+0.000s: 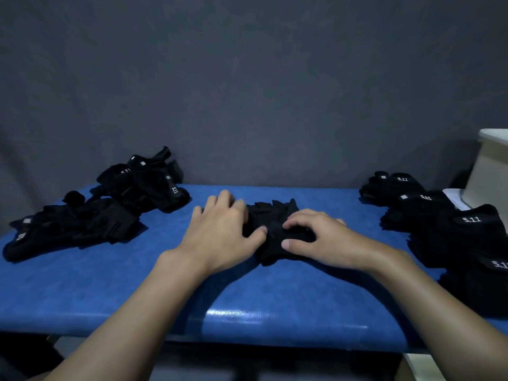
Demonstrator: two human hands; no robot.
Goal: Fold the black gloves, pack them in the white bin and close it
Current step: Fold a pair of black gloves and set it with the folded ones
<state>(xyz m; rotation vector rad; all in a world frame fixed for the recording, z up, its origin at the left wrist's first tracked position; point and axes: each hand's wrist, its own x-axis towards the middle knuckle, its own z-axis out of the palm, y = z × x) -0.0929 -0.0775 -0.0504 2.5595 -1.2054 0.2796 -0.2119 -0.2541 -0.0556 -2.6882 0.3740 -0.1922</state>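
Far left on the blue worktop [82, 284], a loose heap of unfolded black gloves [115, 204], apparently kept apart as the waiting supply. At centre, left hand [220, 229] spread flat, fingers fairly straight, pressing one black glove [275, 215] down, likely to pin it. Right hand [316, 235] curled, pinching the same glove's fabric, probably to turn a fold. Near right, stacked folded gloves [461, 235], staged beside the white bin [492, 166] at the far right edge; lid not discernible.
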